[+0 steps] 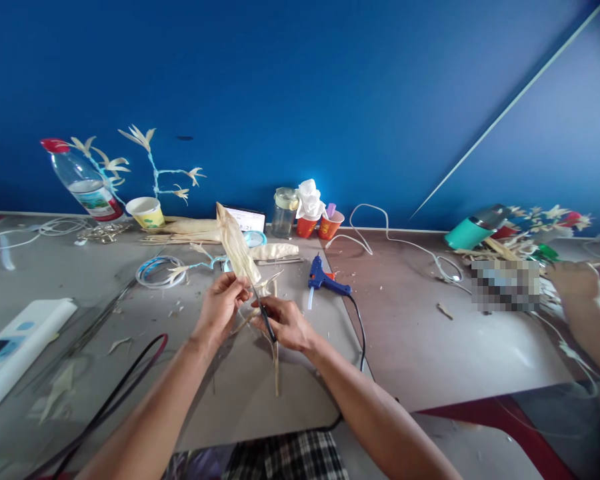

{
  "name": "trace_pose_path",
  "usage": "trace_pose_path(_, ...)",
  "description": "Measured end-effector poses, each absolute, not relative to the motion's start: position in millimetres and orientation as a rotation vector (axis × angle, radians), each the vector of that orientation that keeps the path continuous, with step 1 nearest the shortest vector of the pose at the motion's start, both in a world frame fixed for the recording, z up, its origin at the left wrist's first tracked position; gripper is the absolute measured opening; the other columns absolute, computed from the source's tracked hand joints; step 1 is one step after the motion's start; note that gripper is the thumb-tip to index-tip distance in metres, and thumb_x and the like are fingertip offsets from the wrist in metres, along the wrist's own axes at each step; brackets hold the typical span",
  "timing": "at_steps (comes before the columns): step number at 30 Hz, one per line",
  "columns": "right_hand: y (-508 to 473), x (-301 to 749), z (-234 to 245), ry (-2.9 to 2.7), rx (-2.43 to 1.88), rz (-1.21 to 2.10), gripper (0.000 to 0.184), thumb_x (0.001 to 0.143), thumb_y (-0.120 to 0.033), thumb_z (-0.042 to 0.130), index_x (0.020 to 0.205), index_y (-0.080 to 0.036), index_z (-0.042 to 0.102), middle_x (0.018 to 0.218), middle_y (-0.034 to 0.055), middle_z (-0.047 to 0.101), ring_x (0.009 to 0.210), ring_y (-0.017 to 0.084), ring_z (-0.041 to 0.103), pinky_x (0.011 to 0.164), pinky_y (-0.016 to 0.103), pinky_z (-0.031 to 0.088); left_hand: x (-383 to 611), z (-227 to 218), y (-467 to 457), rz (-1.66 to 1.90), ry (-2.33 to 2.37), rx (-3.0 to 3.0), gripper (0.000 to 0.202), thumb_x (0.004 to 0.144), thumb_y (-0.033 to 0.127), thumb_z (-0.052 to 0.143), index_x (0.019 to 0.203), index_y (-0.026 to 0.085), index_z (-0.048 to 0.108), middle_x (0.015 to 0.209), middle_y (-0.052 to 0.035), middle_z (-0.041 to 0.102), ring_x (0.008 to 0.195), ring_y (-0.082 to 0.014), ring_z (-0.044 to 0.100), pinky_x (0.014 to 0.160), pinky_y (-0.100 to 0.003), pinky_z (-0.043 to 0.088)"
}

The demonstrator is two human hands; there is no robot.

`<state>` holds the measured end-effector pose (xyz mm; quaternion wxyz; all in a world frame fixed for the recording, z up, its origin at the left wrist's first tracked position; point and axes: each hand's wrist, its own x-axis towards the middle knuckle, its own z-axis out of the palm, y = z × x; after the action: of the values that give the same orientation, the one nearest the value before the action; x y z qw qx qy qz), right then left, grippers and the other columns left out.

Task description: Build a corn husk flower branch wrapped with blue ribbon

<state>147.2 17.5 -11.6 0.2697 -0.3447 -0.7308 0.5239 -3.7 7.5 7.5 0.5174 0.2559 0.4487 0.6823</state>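
Observation:
My left hand [223, 300] pinches the lower end of a dried corn husk [237, 243], which stands up at a tilt above the table. My right hand [285, 322] is closed around a slim black tool [267, 323]. The tool's thin tip points up and left, at the base of the husk by my left fingers. I cannot make out its exact kind. Narrow husk strips [277, 367] lie beneath my right hand. Just left of the husk rests a blue-wrapped stem with pale husk petals [207, 262].
A blue glue gun [325, 277] lies right of my hands, its black cord running toward the front edge. Behind stand a glass jar [283, 217], red paper cups [331, 225] and a bottle [87, 187]. A power strip [25, 347] lies left; another person's hand [575, 280] is far right.

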Motion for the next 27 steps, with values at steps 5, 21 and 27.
trace_pose_path(5, 17.2, 146.6, -13.8, -1.928, -0.936, 1.439, 0.037, 0.08, -0.041, 0.06, 0.104, -0.014, 0.065, 0.067, -0.0013, 0.051, 0.059, 0.009, 0.042, 0.053, 0.021, 0.034, -3.1, 5.7, 7.9, 1.642, 1.073, 0.624, 0.031, 0.054, 0.032, 0.083, 0.063, 0.014, 0.06, 0.056, 0.0038, 0.057, 0.049, -0.0066, 0.051, 0.052, -0.02, 0.04)
trace_pose_path(21, 15.7, 145.0, -8.6, -1.921, -0.967, 1.448, 0.037, 0.079, -0.042, 0.059, 0.099, -0.012, 0.064, 0.065, -0.0021, 0.049, 0.057, 0.009, 0.04, 0.051, 0.021, 0.031, -2.2, 5.1, 7.3, 1.633, 1.069, 0.641, 0.03, 0.055, 0.032, 0.082, 0.065, 0.014, 0.059, 0.057, 0.0041, 0.055, 0.05, -0.0062, 0.05, 0.051, -0.02, 0.039)
trace_pose_path(27, 15.2, 145.0, -8.7, -1.917, -0.959, 1.445, 0.034, 0.08, -0.04, 0.059, 0.099, -0.013, 0.063, 0.065, -0.0021, 0.049, 0.057, 0.009, 0.041, 0.052, 0.021, 0.032, -1.6, 7.1, 7.1, 1.636, 1.076, 0.629, 0.032, 0.053, 0.033, 0.083, 0.064, 0.014, 0.059, 0.056, 0.0042, 0.055, 0.049, -0.0061, 0.049, 0.051, -0.02, 0.039)
